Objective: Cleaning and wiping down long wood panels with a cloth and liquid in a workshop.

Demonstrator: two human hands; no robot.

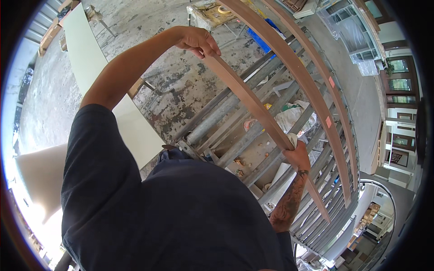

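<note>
A long brown wooden strip (253,101) slants across a rack of grey metal bars (214,119). At the strip's far left end, my left hand (199,41) is closed over it, with the arm stretched out and bent at the elbow. My right hand (297,157) is wrapped round the strip lower down, holding a pale, folded, cloth-like piece (293,139) against it. Whether that piece is cloth or paper I cannot tell. Beyond my right hand the strip runs on to its near end over the bars.
Two more brown strips (312,95) with pink tags lie across the rack to the right. Plastic bags and scraps (291,117) sit beneath the bars. A pale long board (131,122) stands at left, and a small worktable (210,16) with a tape roll is at the back.
</note>
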